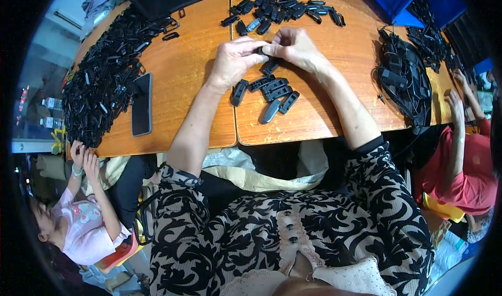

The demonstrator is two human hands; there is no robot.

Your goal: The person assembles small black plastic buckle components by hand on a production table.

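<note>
My left hand [232, 65] and my right hand [297, 49] meet above the wooden table, fingertips pinched together around a small black plastic part [260, 50]. The fingers cover most of it, so its shape is hard to make out. Just below my hands, towards me, lies a small cluster of black plastic clip-like parts [277, 88], some with open slots facing up. One part [270, 112] in that group shows a smooth greyish face. Beyond my fingers is a looser heap of similar black parts [280, 7].
A large heap of black parts [104, 68] covers the table's left side, beside a dark phone [141, 105]. At right lie a black bag [405, 79] with cables and a blue bin [384, 3]. Co-workers sit left [86, 220] and right [465, 165]. A seam [234, 115] divides the tabletop.
</note>
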